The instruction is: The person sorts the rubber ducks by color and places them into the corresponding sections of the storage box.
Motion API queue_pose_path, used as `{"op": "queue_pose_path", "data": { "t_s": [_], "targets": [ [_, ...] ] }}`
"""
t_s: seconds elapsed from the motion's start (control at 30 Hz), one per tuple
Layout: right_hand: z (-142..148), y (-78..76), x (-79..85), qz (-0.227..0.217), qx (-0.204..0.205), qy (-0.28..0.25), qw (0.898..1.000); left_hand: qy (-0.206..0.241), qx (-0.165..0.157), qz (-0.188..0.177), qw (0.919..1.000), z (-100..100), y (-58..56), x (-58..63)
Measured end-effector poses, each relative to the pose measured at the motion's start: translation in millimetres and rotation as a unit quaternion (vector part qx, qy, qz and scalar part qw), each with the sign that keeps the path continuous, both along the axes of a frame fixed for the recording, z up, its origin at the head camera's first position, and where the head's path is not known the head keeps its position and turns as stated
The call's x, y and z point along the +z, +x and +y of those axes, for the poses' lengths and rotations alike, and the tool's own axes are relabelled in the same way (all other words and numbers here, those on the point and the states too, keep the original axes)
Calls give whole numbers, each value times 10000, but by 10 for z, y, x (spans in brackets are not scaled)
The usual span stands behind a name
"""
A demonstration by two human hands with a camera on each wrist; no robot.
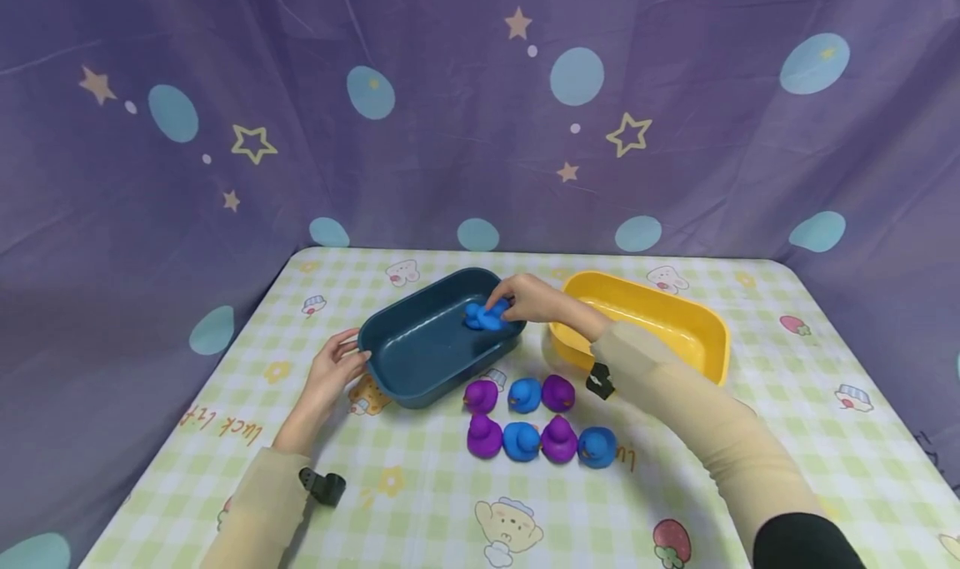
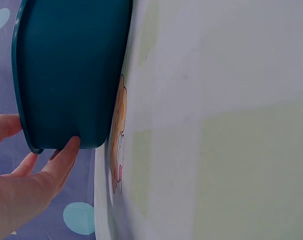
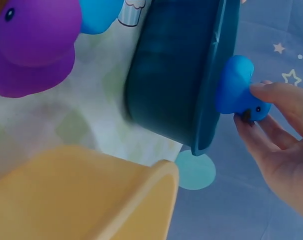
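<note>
My right hand [image 1: 531, 296] pinches a blue rubber duck [image 3: 234, 87] between thumb and fingers, at the right end of the dark teal bin [image 1: 420, 336]. Seen from the head, more blue lies close against that duck; whether it is a second duck I cannot tell. At the bin's left end is my left hand [image 1: 335, 363], its fingertips touching the outer wall and rim. In the left wrist view its fingers [image 2: 66, 155] are spread around the bin's corner. Several purple ducks [image 1: 484, 436] and blue ducks [image 1: 521, 441] sit in two rows in front of the bin.
A yellow bin [image 1: 708, 336] stands to the right of the teal one, partly covered by my right forearm. A checkered cloth with printed figures covers the table [image 1: 420, 502]. Behind it hangs a purple curtain [image 1: 450, 169] with stars.
</note>
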State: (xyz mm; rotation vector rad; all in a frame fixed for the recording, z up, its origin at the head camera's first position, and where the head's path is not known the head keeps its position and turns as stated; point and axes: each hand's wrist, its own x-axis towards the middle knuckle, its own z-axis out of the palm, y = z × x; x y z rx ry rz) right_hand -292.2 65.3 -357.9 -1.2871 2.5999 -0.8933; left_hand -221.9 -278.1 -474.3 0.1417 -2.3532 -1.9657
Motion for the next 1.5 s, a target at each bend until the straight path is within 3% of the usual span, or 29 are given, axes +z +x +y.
{"op": "queue_pose_path", "data": {
  "t_s": [0.3,0.6,0.83,1.1,1.23,1.3,1.47,1.5],
  "targets": [
    [-121,-81,-99,-264,52,406,9988,-121,-80,78,9999,-5,16,34],
    [-188,-86,-96,-165,250,852,9959,-90,-67,48,9999,-15,12,14],
    [-221,-131,-139,-498,143,1149,9920,8,-29,-40,10000,-18,8,-5],
    [-252,-146,-174,-592,23,1319,9895,-31,1,-74,10000,-7,-4,-16],
    [-282,-247,-308,-585,43,1400,9884,-17,32,-98,9999,-10,-10,-11],
    [-268,-614,-742,-483,245,1270,9904,5,39,-100,9999,-9,-10,-6],
    [-236,-1869,-2226,-242,583,1107,9918,-23,21,-91,10000,10,7,26],
    [-243,-2041,-2439,-214,535,1174,9914,-43,12,-86,10000,16,14,35]
  ]
}}
